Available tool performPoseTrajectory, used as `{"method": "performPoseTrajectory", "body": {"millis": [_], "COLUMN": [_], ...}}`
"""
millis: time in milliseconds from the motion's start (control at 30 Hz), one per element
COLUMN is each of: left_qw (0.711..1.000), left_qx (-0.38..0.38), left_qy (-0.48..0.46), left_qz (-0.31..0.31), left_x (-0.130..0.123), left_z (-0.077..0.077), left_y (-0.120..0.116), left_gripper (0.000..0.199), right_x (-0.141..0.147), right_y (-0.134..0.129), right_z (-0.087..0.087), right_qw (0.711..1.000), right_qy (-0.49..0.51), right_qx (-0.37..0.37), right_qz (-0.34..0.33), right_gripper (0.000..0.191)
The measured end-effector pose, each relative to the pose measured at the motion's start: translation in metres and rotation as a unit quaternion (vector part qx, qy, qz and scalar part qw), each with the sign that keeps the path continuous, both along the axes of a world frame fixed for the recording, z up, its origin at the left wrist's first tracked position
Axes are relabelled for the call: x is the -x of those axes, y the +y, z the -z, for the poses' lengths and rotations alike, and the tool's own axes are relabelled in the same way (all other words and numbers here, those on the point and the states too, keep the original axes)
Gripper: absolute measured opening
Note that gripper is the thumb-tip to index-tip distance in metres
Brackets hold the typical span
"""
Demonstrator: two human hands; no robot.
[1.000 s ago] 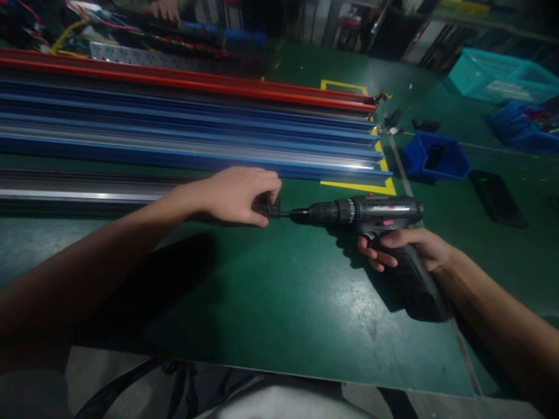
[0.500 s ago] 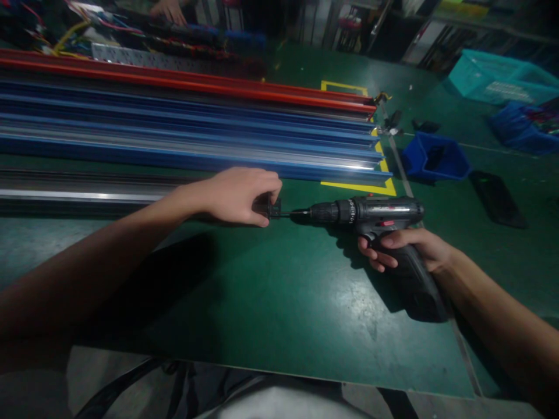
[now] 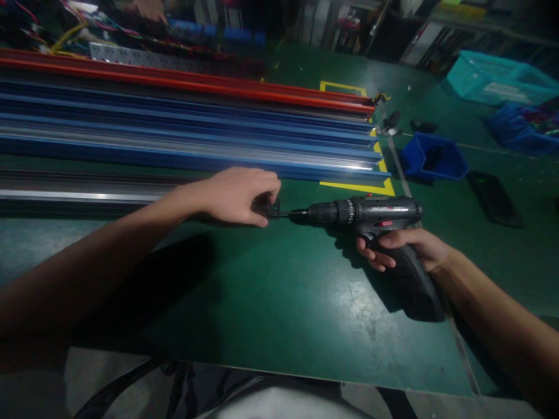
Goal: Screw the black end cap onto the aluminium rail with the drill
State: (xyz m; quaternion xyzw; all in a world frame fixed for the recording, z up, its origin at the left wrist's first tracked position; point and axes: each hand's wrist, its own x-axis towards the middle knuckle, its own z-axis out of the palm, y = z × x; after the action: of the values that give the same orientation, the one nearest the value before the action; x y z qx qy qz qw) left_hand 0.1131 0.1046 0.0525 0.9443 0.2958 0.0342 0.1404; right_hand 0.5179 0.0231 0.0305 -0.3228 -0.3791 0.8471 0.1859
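Observation:
My left hand is closed around the right end of a long black and silver metal profile lying on the green table. Between thumb and fingers a small black end piece shows at the profile's tip. My right hand grips the handle of a black cordless drill, a finger near its trigger. The drill lies level and points left. Its thin bit reaches the black end piece; the exact contact spot is too small to make out.
Several blue profiles and a red profile lie behind my left hand. To the right are a blue bin, a dark flat phone-like object and a teal basket. Another person's hand is near wiring at the far left.
Both my hands and the drill hold almost the same place, with only a slight shift of the whole view. The other person's hand at the back has moved left.

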Motion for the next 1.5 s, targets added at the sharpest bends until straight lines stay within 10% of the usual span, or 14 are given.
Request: {"method": "performPoseTrajectory", "body": {"millis": [1500], "left_qw": [1.000], "left_qx": [0.002], "left_qy": [0.002], "left_qz": [0.000], "left_x": [-0.0009], "left_z": [-0.0022], "left_y": [-0.0012], "left_gripper": [0.033], "right_x": [-0.0030], "right_y": [-0.0007], "right_z": [0.0041], "right_qw": [1.000], "right_qy": [0.019], "right_qx": [0.012], "right_qz": [-0.002], "right_gripper": [0.032]}}
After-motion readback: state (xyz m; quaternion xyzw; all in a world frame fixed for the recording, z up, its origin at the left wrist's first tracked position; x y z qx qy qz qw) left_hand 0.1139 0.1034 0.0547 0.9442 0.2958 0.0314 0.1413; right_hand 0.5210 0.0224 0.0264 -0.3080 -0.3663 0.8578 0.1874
